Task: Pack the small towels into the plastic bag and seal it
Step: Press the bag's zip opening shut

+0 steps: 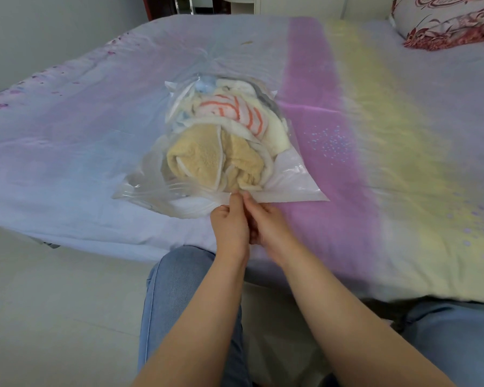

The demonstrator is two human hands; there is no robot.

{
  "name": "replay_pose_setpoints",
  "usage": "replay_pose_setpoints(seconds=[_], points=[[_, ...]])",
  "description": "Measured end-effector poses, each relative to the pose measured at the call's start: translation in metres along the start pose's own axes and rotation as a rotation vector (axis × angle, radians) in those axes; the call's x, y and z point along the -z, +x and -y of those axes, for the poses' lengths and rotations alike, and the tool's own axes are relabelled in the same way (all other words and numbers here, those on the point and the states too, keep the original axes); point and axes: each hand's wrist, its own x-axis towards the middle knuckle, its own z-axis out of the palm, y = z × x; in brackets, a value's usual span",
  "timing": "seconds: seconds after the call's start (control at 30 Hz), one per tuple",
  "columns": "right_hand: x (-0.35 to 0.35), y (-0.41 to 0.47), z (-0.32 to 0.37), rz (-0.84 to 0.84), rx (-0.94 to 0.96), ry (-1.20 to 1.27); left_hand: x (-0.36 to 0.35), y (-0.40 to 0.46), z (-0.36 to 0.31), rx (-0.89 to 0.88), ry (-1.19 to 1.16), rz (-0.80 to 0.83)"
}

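Observation:
A clear plastic bag (289, 181) lies on the bed, bulging with several small towels. A yellow towel (196, 160) fills the near end, and a white towel with orange stripes (232, 110) lies behind it. The bag's mouth, a white zip strip, faces me. My left hand (229, 224) and my right hand (266, 224) meet at the middle of that strip, fingertips side by side, pinching it. To the right of my fingers the strip lies flat. To their left the mouth looks loose and crumpled.
The bed sheet (375, 135) has lilac, pink and yellow bands, and its near edge runs just behind my wrists. A red-patterned pillow (447, 20) lies at the far right corner. My knees in blue jeans (173, 289) are below, over a pale tiled floor.

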Motion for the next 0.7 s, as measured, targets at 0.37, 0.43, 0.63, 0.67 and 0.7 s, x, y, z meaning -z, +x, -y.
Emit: replay_pose_setpoints(seconds=[0.37,0.43,0.63,0.67,0.7], points=[[-0.036,-0.012,0.007,-0.376,0.270,0.074,0.004,-0.011,-0.014,0.050,-0.102,-0.102],[-0.038,-0.012,0.007,-0.397,0.238,0.166,0.006,-0.011,-0.017,0.055,-0.137,-0.105],[-0.027,-0.002,0.022,-0.313,0.141,0.456,0.020,-0.004,-0.026,0.038,-0.277,-0.153],[-0.023,-0.001,0.023,-0.301,0.142,0.473,0.023,-0.002,-0.027,0.031,-0.287,-0.170],[-0.020,0.001,0.023,-0.298,0.146,0.472,0.027,0.000,-0.028,0.026,-0.289,-0.185]])
